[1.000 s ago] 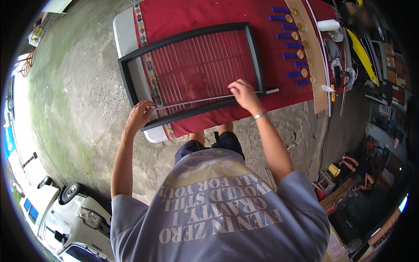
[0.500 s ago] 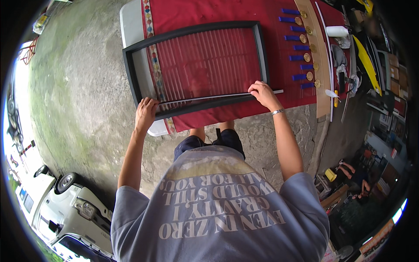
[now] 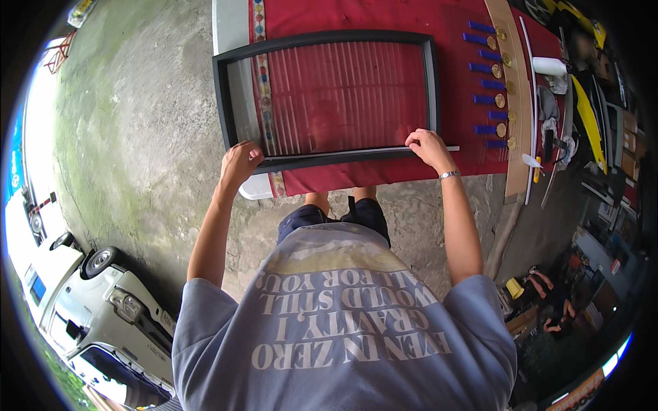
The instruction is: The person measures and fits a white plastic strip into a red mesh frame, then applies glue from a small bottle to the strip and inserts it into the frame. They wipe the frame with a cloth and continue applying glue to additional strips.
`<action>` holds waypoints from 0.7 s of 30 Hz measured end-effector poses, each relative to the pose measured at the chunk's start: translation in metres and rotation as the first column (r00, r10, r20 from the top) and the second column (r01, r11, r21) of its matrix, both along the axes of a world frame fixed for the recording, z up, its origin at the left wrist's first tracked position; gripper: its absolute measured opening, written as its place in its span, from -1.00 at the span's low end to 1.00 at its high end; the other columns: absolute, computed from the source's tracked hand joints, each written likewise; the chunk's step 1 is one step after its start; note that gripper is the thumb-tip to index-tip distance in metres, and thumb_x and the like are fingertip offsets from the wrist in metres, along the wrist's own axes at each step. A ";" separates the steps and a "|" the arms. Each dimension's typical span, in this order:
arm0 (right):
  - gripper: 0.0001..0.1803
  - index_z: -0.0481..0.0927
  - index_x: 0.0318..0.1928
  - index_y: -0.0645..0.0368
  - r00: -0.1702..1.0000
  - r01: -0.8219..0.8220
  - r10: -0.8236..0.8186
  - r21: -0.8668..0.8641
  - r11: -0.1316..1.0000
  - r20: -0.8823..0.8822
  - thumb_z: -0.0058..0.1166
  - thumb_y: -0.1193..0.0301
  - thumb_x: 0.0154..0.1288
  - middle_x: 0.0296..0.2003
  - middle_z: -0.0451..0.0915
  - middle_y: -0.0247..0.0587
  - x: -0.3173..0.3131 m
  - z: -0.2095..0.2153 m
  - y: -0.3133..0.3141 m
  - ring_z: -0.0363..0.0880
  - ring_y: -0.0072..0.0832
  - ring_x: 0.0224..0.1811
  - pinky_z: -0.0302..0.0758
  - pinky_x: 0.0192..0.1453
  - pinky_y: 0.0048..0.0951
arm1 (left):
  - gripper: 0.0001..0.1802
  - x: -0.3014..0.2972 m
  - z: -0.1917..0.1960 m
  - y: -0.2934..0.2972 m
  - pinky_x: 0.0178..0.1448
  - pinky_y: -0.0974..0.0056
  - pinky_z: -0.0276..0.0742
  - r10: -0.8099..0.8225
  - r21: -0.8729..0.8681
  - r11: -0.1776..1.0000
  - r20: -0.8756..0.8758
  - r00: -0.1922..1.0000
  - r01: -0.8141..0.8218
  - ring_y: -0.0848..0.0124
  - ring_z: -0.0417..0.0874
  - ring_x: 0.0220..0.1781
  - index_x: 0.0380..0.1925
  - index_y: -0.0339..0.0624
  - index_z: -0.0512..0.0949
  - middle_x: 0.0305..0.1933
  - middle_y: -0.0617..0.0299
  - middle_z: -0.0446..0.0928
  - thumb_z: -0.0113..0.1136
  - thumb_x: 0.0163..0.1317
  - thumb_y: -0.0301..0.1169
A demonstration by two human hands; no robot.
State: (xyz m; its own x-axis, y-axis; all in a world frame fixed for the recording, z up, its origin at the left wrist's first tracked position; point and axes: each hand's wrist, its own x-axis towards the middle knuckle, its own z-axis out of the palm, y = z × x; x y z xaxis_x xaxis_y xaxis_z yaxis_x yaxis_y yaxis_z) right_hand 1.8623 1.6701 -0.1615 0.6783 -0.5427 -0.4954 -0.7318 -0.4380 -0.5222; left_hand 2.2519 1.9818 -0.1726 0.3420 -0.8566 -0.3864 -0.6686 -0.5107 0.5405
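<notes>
A black rectangular frame [image 3: 329, 38] lies on the red cloth, with a clear panel [image 3: 343, 89] inside it that shows ridged lines or reflections. Along the frame's near side runs a thin pale strip [image 3: 356, 151], its right end sticking out past the frame. My right hand [image 3: 428, 147] pinches this strip by the near right corner. At the near left corner my left hand [image 3: 242, 162] has its fingers curled over the strip's other end, which they partly hide.
The red cloth [image 3: 384, 175] covers a white table [image 3: 257, 188]. To the right are several gold medallions [image 3: 500, 101] with blue ribbons [image 3: 483, 100], a brown board [image 3: 517, 103] and a white roll [image 3: 548, 66]. A white vehicle [image 3: 103, 322] stands at left; people are at lower right.
The strip has come closer to the frame's near side and lies more level with it. My left hand has turned inward over the corner. The whole view has shifted slightly.
</notes>
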 end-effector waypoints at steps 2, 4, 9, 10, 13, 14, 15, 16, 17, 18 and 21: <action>-0.89 0.67 -0.28 0.22 0.999 -0.044 0.045 0.005 0.999 -0.013 0.24 0.46 0.19 -0.27 0.64 -0.16 0.002 0.006 0.004 0.62 -0.18 -0.14 0.57 0.02 -0.17 | -0.88 0.001 -0.004 0.001 -0.13 0.12 0.59 0.028 0.033 0.999 -0.001 1.000 -0.028 0.15 0.70 -0.23 -0.41 -0.12 0.68 -0.34 0.15 0.66 0.36 0.07 -0.35; -0.82 0.66 -0.23 0.19 0.994 -0.105 0.105 -0.045 0.993 -0.005 0.29 0.41 0.17 -0.23 0.62 -0.18 0.002 0.015 0.011 0.60 -0.20 -0.09 0.55 0.08 -0.19 | -0.88 0.001 -0.003 0.000 -0.14 0.11 0.59 0.049 0.084 0.995 0.004 0.999 -0.049 0.14 0.70 -0.24 -0.43 -0.12 0.68 -0.35 0.15 0.67 0.37 0.06 -0.34; -0.63 0.62 -0.09 0.13 0.973 -0.212 0.229 -0.275 0.938 0.029 0.39 0.34 0.08 -0.16 0.55 -0.25 -0.008 0.011 0.034 0.53 -0.25 0.00 0.48 0.19 -0.23 | -0.87 -0.002 0.006 -0.004 -0.15 0.09 0.59 0.042 0.150 0.988 0.017 0.999 -0.044 0.11 0.72 -0.26 -0.47 -0.11 0.69 -0.39 0.14 0.69 0.39 0.03 -0.31; -0.64 0.60 -0.09 0.11 0.971 -0.202 0.232 -0.311 0.929 0.061 0.38 0.37 0.09 -0.17 0.52 -0.27 -0.011 0.007 0.038 0.52 -0.24 -0.02 0.47 0.13 -0.19 | -0.86 -0.002 0.004 -0.005 -0.16 0.08 0.59 0.035 0.162 0.986 0.031 0.999 -0.039 0.10 0.72 -0.26 -0.47 -0.11 0.70 -0.40 0.13 0.69 0.39 0.03 -0.31; -0.66 0.57 -0.07 0.10 0.968 -0.244 0.245 -0.375 0.894 -0.048 0.34 0.39 0.13 -0.15 0.52 -0.27 -0.005 0.006 0.047 0.51 -0.25 -0.01 0.44 0.10 -0.17 | -0.85 -0.005 -0.001 -0.001 -0.16 0.08 0.59 0.024 0.182 0.983 0.083 0.996 -0.039 0.11 0.72 -0.27 -0.46 -0.11 0.70 -0.40 0.13 0.69 0.39 0.04 -0.29; -0.67 0.56 -0.07 0.10 0.968 -0.243 0.249 -0.403 0.883 -0.038 0.33 0.40 0.14 -0.15 0.51 -0.27 -0.002 0.004 0.053 0.51 -0.26 0.00 0.43 0.10 -0.17 | -0.85 -0.004 -0.001 -0.001 -0.17 0.08 0.59 0.016 0.184 0.982 0.102 0.995 -0.034 0.12 0.72 -0.27 -0.45 -0.11 0.70 -0.40 0.13 0.69 0.39 0.05 -0.29; -0.67 0.55 -0.07 0.09 0.967 -0.240 0.253 -0.430 0.870 -0.028 0.32 0.40 0.16 -0.14 0.51 -0.28 0.001 0.001 0.059 0.50 -0.26 0.00 0.42 0.09 -0.17 | -0.85 -0.004 -0.001 0.000 -0.16 0.07 0.59 0.024 0.180 0.983 0.100 0.995 -0.042 0.10 0.72 -0.26 -0.45 -0.10 0.70 -0.40 0.11 0.69 0.40 0.04 -0.28; -0.68 0.54 -0.07 0.09 0.966 -0.237 0.258 -0.456 0.858 -0.018 0.31 0.41 0.17 -0.14 0.51 -0.28 0.004 -0.001 0.065 0.50 -0.27 0.00 0.42 0.08 -0.18 | -0.84 -0.004 0.000 0.001 -0.16 0.05 0.59 0.032 0.175 0.983 0.097 0.995 -0.049 0.08 0.72 -0.26 -0.46 -0.09 0.70 -0.40 0.09 0.69 0.40 0.03 -0.28; -0.68 0.55 -0.07 0.09 0.969 -0.220 0.249 -0.475 0.852 -0.002 0.30 0.40 0.17 -0.14 0.50 -0.28 0.005 -0.002 0.069 0.50 -0.27 0.00 0.42 0.08 -0.18 | -0.84 -0.006 0.001 0.000 -0.15 0.04 0.59 0.042 0.168 0.984 0.090 0.995 -0.057 0.06 0.72 -0.26 -0.46 -0.09 0.71 -0.39 0.08 0.68 0.41 0.02 -0.27; -0.68 0.55 -0.06 0.09 0.971 -0.202 0.240 -0.492 0.847 0.015 0.30 0.40 0.17 -0.13 0.50 -0.28 0.006 -0.004 0.073 0.50 -0.27 0.00 0.42 0.08 -0.18 | -0.84 -0.009 0.007 -0.001 -0.10 0.06 0.58 0.064 0.177 0.981 0.081 0.995 -0.077 0.08 0.70 -0.21 -0.47 -0.09 0.70 -0.36 0.09 0.67 0.40 0.05 -0.27; -0.64 0.56 -0.02 0.08 0.973 -0.144 0.217 -0.538 0.831 0.075 0.30 0.42 0.16 -0.14 0.50 -0.29 0.004 -0.008 0.081 0.50 -0.27 -0.02 0.42 0.08 -0.19 | -0.83 -0.012 0.008 0.009 0.03 0.10 0.52 -0.011 -0.029 0.999 0.162 0.987 0.016 0.14 0.68 -0.16 -0.46 -0.10 0.69 -0.33 0.13 0.65 0.37 0.11 -0.26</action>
State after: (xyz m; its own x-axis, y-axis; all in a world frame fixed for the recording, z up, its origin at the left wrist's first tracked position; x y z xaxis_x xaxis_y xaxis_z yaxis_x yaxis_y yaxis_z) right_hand 1.8665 1.7513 -0.1694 0.8267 -0.5578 -0.0733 -0.5560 -0.7903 -0.2574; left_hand 2.2397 1.9908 -0.1645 0.3861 -0.8721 -0.3006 -0.7556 -0.4860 0.4393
